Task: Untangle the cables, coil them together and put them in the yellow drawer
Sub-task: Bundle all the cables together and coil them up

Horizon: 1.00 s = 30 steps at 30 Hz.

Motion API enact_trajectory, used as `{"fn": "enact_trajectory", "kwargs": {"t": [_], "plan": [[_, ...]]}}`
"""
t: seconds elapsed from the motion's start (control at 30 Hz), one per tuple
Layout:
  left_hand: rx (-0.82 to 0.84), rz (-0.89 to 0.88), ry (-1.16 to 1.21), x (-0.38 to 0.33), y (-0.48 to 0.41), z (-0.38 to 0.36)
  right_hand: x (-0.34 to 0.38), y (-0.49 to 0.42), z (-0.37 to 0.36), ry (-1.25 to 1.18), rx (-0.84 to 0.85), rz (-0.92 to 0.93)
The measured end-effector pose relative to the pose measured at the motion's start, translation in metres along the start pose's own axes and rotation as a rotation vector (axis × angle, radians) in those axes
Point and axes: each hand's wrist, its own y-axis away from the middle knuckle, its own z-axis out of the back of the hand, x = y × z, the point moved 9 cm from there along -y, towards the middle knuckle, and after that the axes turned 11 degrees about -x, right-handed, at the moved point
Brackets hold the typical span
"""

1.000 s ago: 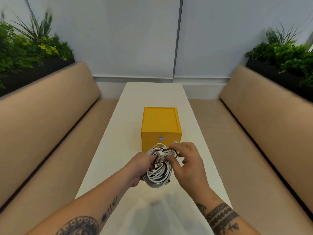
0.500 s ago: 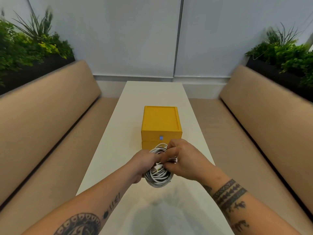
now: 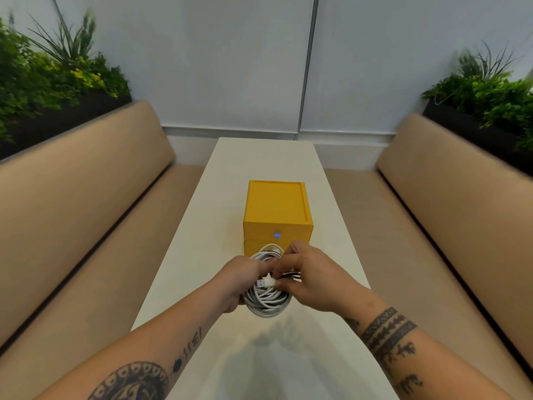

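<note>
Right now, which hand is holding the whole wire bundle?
The left hand, wrapped round the coil's side; the right hand only pinches the plug end.

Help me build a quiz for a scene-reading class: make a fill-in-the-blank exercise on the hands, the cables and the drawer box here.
1. The left hand and right hand both grip a coil of mainly ____ cables, held over the table.
2. The yellow drawer unit, behind the coil, has its drawers ____.
3. Green ____ fill the dark planters at both sides of the room.
Missing words: white; closed; plants.
</note>
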Motion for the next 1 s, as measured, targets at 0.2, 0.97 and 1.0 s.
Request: {"fn": "enact_trajectory", "kwargs": {"t": [0.2, 0.97, 1.0], "plan": [[-0.010, 0.004, 0.041, -0.004, 0.001, 0.000, 0.004, -0.008, 0.006, 0.164, 0.027, 0.089], [0.063, 0.056, 0.017, 0.001, 0.004, -0.013, 0.033, -0.006, -0.008, 0.546, 0.136, 0.292], [0.071, 0.048, 0.005, 0.000, 0.005, -0.014, 0.035, -0.005, -0.006, 0.558, 0.136, 0.298]]}}
